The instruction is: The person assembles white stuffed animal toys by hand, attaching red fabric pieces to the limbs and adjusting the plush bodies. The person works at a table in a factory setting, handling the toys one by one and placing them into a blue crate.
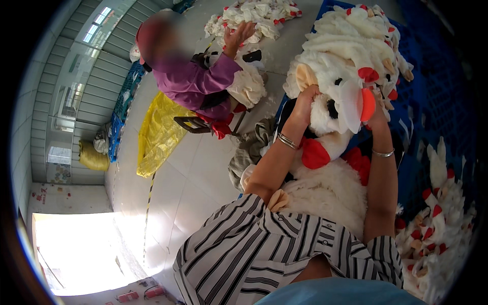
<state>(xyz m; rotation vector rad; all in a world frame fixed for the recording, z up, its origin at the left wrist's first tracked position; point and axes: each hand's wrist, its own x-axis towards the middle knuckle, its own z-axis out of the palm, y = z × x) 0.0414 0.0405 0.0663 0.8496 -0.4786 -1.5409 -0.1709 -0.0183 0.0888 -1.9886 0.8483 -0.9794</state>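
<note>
Between my hands is a white plush animal cover (319, 118), with a black eye, a smooth white oval piece and an orange-red part facing right. My left hand (306, 101) is closed on its left side, next to a beige ear (305, 76). On the opposite side, my right hand (377, 116) grips it by the orange-red part, its fingers mostly hidden behind the plush. Fluffy white plush (328, 190) with red paw-like ends (315, 153) lies across my lap; whether it joins the held piece I cannot tell.
Beyond my hands, a heap of white plush covers (345, 38) lies on a blue pallet (328, 7). Another pile (437, 239) is at the lower right. To the left, a person in purple (195, 81) sits with plush in their lap, beside a yellow plastic sheet (160, 129).
</note>
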